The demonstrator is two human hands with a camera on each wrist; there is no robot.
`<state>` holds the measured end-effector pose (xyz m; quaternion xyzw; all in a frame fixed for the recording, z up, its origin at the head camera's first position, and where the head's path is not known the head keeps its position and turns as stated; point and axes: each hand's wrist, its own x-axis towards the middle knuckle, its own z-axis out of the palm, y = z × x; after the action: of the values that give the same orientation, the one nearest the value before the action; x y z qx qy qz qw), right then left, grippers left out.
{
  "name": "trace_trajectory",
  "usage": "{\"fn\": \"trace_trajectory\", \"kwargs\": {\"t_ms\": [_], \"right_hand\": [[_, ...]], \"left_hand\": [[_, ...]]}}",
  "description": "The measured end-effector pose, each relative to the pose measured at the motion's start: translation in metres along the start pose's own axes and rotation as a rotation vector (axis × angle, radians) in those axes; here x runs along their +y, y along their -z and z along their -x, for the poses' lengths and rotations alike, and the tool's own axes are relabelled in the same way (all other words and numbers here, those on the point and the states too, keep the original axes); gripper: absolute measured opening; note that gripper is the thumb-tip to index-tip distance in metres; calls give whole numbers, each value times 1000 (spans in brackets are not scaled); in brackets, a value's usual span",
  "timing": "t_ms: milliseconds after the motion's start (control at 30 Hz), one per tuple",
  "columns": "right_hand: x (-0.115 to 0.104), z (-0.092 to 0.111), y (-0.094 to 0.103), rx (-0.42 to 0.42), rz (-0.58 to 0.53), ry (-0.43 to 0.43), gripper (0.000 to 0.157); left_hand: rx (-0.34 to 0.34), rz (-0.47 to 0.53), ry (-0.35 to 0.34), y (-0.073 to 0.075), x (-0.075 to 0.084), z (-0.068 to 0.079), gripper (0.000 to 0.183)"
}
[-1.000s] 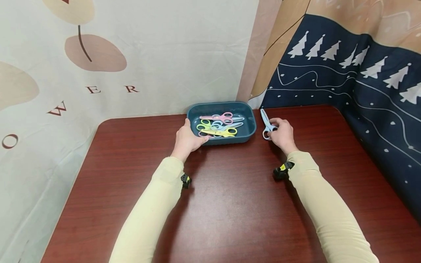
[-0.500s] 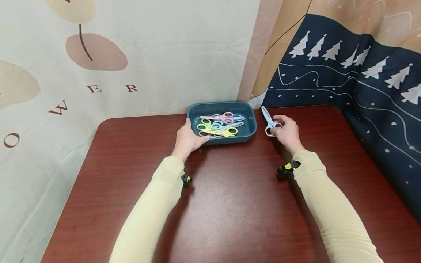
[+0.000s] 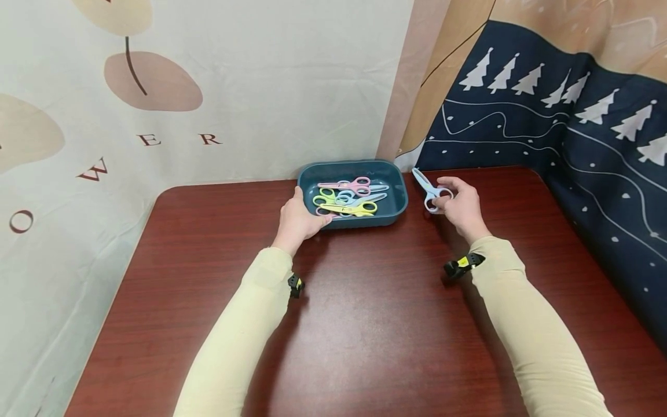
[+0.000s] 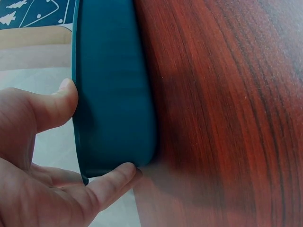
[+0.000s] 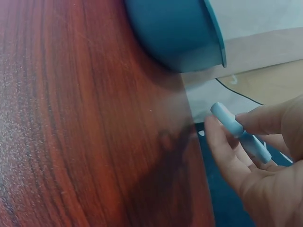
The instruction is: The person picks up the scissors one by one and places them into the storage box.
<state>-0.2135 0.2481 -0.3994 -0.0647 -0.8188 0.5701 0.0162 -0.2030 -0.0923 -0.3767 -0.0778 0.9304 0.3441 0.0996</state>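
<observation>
At the table's back edge, a dark teal plastic tray (image 3: 365,223) contains several small scissors. My left hand (image 3: 298,219) grips the tray's near left corner; in the left wrist view the thumb lies at the rim and the fingers reach along the end wall (image 4: 116,94). To the right of the tray, my right hand (image 3: 462,205) holds light blue scissors (image 3: 423,180) by the handle loops, blades pointing away and to the left. The right wrist view shows the handle (image 5: 227,120) between thumb and fingers, raised over the table, with a shadow below.
Inside the tray are pink scissors (image 3: 356,186), yellow scissors (image 3: 349,209), green-handled scissors (image 3: 325,194) and light blue ones. The tray stands against a pale printed cloth (image 3: 250,87). A navy cloth with trees (image 3: 500,121) hangs behind the right side of the brown table (image 3: 365,324).
My right hand has moved slightly right and away from me with the light blue scissors, whose blades now tilt further left. The left hand and tray stay in place.
</observation>
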Motion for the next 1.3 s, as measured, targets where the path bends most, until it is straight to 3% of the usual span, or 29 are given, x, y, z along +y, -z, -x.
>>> {"fn": "trace_trajectory", "kwargs": {"t_ms": [167, 533, 833, 1300], "right_hand": [[-4, 2, 1, -58, -91, -31, 58], [-9, 1, -1, -113, -110, -16, 63], [-13, 2, 2, -112, -88, -23, 64], [-22, -2, 1, -106, -189, -10, 59]], "left_hand": [[-1, 5, 1, 0, 0, 0, 114], [5, -1, -6, 1, 0, 0, 114], [1, 0, -8, 1, 0, 1, 114], [3, -1, -6, 0, -1, -1, 113]]}}
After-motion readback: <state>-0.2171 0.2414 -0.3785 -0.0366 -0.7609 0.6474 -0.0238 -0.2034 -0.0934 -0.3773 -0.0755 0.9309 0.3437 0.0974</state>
